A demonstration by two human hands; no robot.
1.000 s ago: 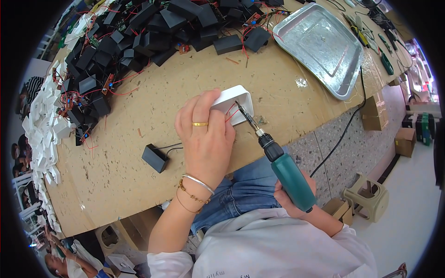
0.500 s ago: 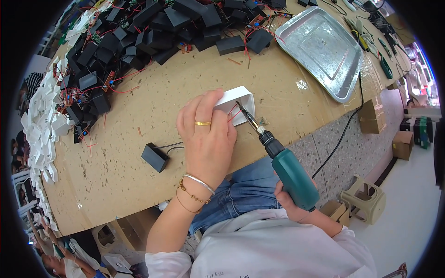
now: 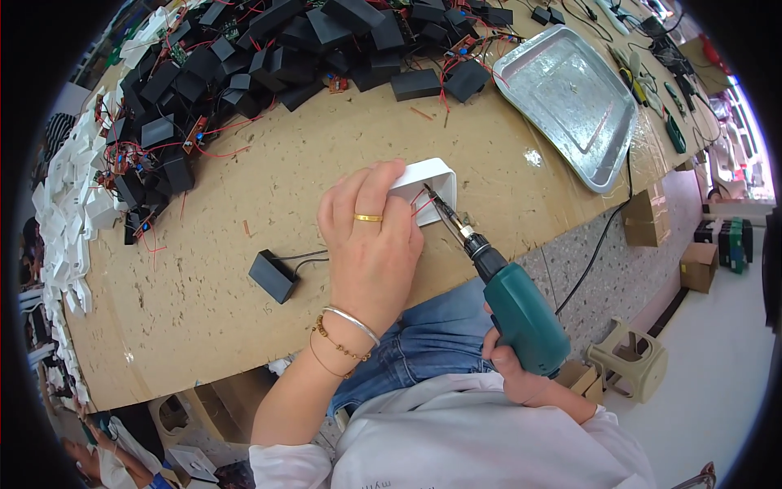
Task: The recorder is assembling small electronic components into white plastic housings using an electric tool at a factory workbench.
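My left hand (image 3: 371,228) is closed on the near side of a white plastic casing (image 3: 425,172), which stands tilted on the table with its open side toward me. Thin red wires (image 3: 420,204) show inside it. In my right hand (image 3: 518,376) is a green electric screwdriver (image 3: 528,316) with a black collar and a slim metal bit, its tip reaching into the casing. What the tip touches is too small to tell. Left of my wrist lies a small black box (image 3: 274,275), and its two dark leads run under my left hand.
A heap of black boxes (image 3: 330,31) with red wires and small circuit boards fills the far left. White casings (image 3: 61,204) pile along the left edge. A shallow metal tray (image 3: 570,102) sits at far right, with pliers (image 3: 629,77) beyond. A black cord (image 3: 599,254) hangs past the table edge.
Both hands, the casing and the screwdriver sit slightly farther right and lower in the picture. The bit stays inside the casing, and both grips are unchanged.
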